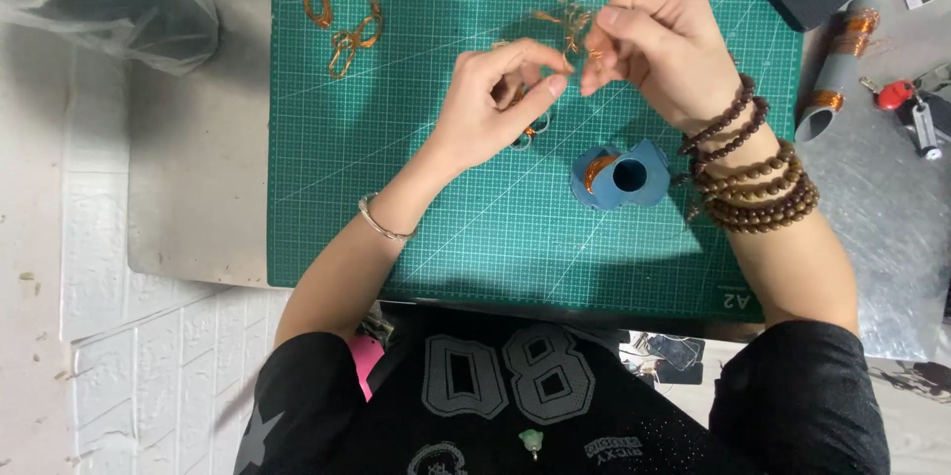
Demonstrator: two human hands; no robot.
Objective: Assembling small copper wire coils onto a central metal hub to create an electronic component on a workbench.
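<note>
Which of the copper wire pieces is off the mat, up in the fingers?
The tangled copper wire piece, pinched between both hands; the oval loop and linked loops lie at the mat's far left.

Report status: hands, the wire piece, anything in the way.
Left hand and right hand both pinching a small copper wire piece above the green cutting mat. Blue wire spool just below the hands. Nothing blocking.

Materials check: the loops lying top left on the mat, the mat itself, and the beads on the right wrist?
Loops: thin copper-coloured wire, shiny, most likely bare or enamelled copper; it glints orange and holds bent shapes.
Mat: matte green sheet with a printed white grid, looks like a vinyl or rubber cutting mat.
Beads: round, dark to mid brown, soft sheen; probably wood, though resin is possible.
</note>
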